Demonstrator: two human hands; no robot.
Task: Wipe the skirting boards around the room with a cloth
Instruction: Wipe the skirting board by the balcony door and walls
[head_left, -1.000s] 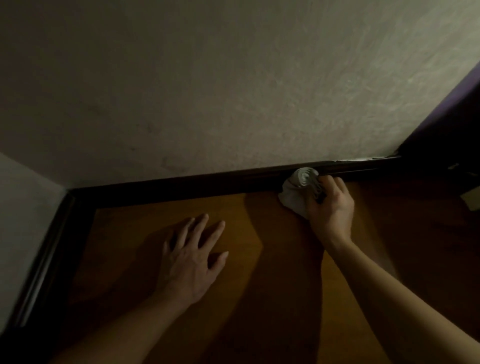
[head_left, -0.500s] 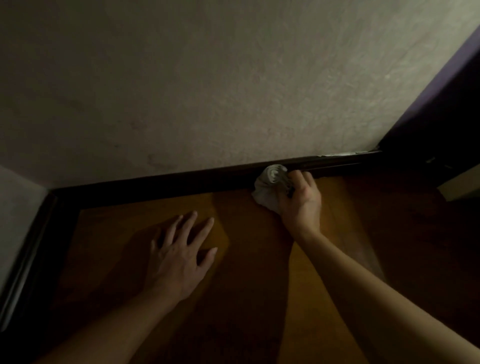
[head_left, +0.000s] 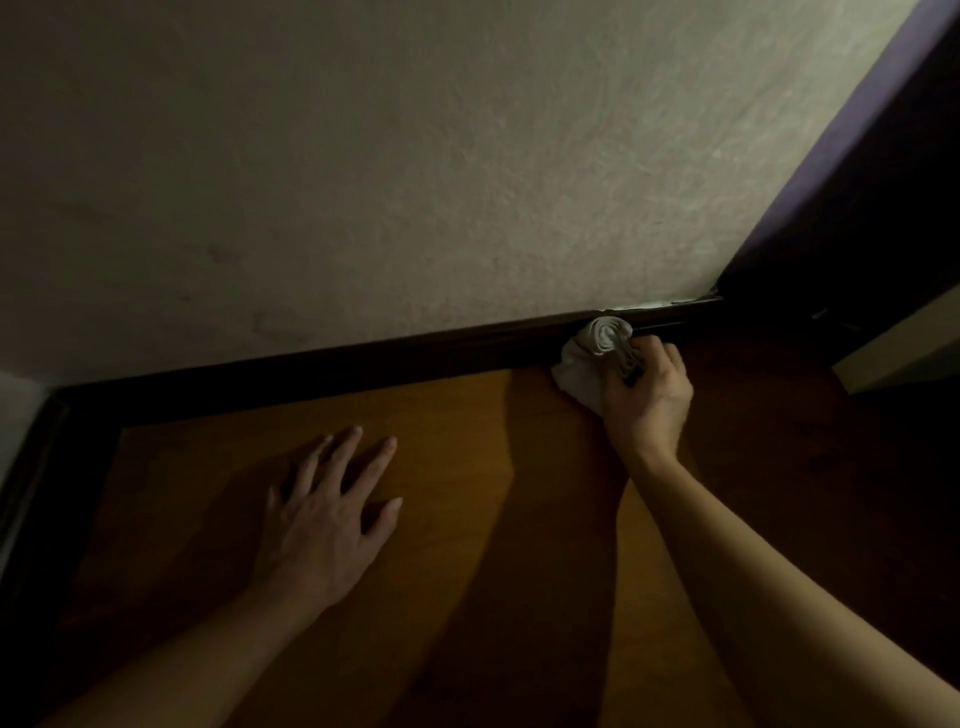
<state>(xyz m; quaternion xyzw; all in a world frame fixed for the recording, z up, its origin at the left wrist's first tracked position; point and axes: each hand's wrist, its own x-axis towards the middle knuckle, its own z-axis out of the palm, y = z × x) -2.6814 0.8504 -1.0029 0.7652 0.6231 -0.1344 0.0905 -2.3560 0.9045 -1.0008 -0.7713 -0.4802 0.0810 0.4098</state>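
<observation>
skirting board (head_left: 415, 358) dark strip at wall foot | cloth (head_left: 592, 353) bunched against it near right corner, right hand (head_left: 647, 400) fingers curled round it | left hand (head_left: 322, 525) flat on floor (head_left: 467, 519), fingers spread, holding nothing | progress: mid-wipe; can't tell which stretches are done

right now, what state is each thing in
cloth, bunched up, pressed to the skirting board
right hand, grips the cloth
left hand, flat on the floor, fingers spread
skirting board, dark, cloth touching it near its right end
floor, bare wood, partly in shadow
</observation>
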